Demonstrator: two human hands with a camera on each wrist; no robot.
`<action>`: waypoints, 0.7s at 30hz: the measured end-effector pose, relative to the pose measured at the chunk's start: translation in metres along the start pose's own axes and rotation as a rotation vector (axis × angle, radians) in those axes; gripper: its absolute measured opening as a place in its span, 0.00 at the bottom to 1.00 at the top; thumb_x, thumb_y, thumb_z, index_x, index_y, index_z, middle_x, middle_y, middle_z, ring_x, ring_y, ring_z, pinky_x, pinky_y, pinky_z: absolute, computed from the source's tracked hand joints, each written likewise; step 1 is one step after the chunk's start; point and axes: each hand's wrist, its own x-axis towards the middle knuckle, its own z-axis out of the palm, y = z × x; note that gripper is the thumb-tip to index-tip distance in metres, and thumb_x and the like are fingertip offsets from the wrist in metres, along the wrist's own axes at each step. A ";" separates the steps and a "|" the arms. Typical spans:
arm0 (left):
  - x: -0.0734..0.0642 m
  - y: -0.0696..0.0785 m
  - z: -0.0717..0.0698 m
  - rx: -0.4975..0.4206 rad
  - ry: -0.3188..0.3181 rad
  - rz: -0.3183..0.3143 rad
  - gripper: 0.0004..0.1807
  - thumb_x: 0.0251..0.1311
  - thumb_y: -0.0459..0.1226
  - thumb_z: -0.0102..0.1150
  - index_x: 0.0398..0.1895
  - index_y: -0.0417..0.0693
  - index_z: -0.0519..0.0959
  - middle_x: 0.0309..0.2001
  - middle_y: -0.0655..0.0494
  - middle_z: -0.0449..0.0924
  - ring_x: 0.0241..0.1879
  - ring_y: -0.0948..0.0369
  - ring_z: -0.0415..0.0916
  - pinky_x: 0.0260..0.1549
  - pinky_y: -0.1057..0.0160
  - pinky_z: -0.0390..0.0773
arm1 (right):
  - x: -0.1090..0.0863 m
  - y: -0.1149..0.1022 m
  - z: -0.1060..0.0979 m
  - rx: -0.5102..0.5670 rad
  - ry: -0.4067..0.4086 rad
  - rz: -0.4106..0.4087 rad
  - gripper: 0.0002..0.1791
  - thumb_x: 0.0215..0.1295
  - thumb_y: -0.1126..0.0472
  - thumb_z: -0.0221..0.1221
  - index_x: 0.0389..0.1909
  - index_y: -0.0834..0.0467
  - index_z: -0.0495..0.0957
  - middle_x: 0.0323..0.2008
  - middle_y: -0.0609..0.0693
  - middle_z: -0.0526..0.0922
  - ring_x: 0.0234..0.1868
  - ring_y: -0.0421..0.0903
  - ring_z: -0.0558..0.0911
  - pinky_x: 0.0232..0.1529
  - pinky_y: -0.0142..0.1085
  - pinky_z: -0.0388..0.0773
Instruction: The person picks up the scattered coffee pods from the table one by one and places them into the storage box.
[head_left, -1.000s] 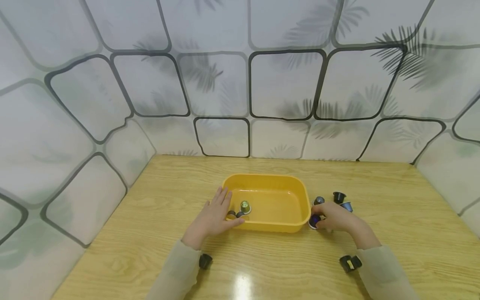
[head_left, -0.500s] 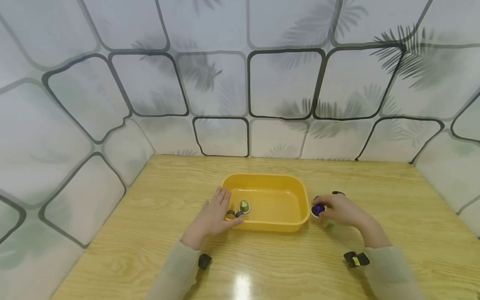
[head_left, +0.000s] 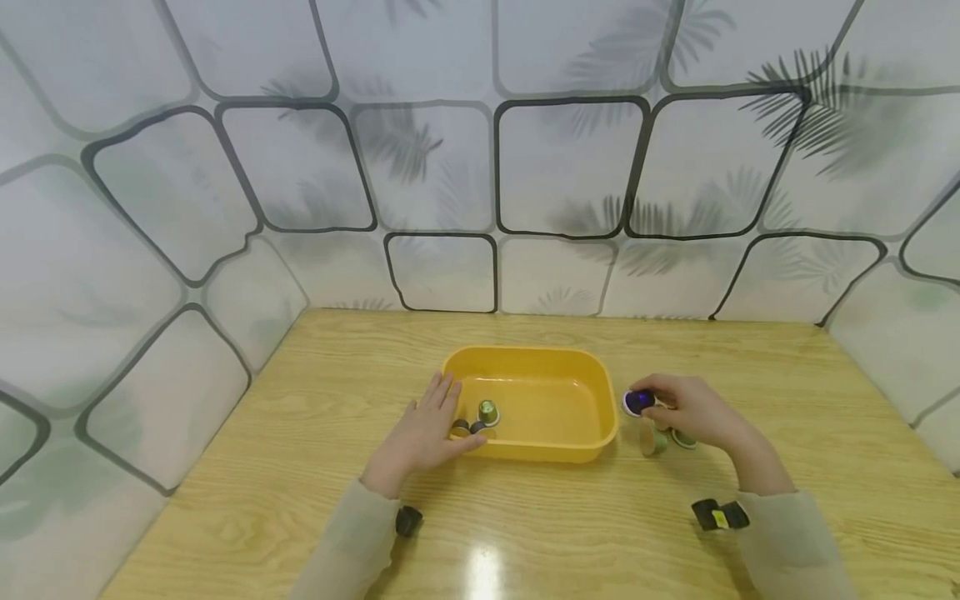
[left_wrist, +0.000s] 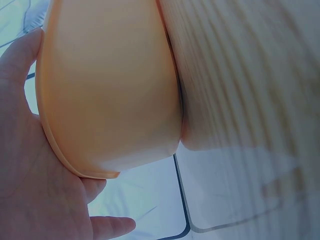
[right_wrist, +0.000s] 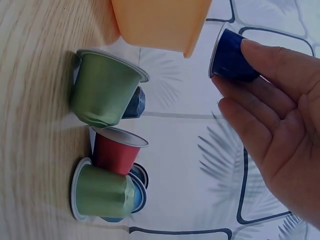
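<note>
My left hand lies with straight fingers on the left rim of the yellow bin, thumb spread over its near edge. Two green coffee capsules sit on the desk by my right hand, whose fingers pinch a dark blue capsule above it, just right of the bin; farther off stands the patterned wall.

tray in all three views
</note>
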 end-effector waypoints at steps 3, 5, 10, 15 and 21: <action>0.000 -0.001 0.000 0.000 0.000 0.000 0.51 0.52 0.65 0.41 0.67 0.39 0.45 0.68 0.44 0.37 0.66 0.55 0.27 0.55 0.40 0.48 | 0.000 0.001 0.000 0.045 0.003 -0.003 0.15 0.56 0.68 0.57 0.46 0.64 0.74 0.43 0.61 0.77 0.46 0.59 0.75 0.43 0.49 0.72; 0.000 -0.001 0.000 -0.003 -0.002 0.000 0.51 0.52 0.65 0.42 0.68 0.39 0.44 0.68 0.44 0.36 0.66 0.55 0.27 0.55 0.40 0.48 | 0.001 0.003 0.000 0.077 0.007 -0.002 0.15 0.57 0.67 0.57 0.47 0.64 0.74 0.43 0.60 0.78 0.46 0.57 0.76 0.41 0.45 0.74; 0.000 0.000 0.000 0.003 -0.003 0.005 0.51 0.52 0.65 0.41 0.67 0.38 0.44 0.68 0.44 0.36 0.66 0.54 0.27 0.55 0.40 0.48 | 0.002 0.005 0.000 0.174 0.004 0.029 0.16 0.60 0.62 0.56 0.49 0.62 0.73 0.45 0.58 0.77 0.45 0.53 0.77 0.36 0.34 0.75; 0.001 -0.001 0.000 0.010 -0.003 0.006 0.51 0.52 0.65 0.41 0.67 0.38 0.45 0.68 0.44 0.36 0.66 0.54 0.27 0.55 0.41 0.48 | 0.003 0.007 -0.001 0.246 0.008 0.039 0.17 0.60 0.62 0.55 0.50 0.62 0.72 0.46 0.59 0.76 0.46 0.50 0.76 0.36 0.32 0.75; 0.001 -0.001 0.000 0.012 -0.003 0.010 0.51 0.52 0.66 0.40 0.67 0.38 0.45 0.68 0.43 0.37 0.66 0.54 0.27 0.55 0.41 0.49 | 0.002 0.009 0.000 0.264 0.022 0.020 0.17 0.61 0.61 0.55 0.50 0.63 0.71 0.46 0.59 0.76 0.46 0.43 0.76 0.39 0.30 0.74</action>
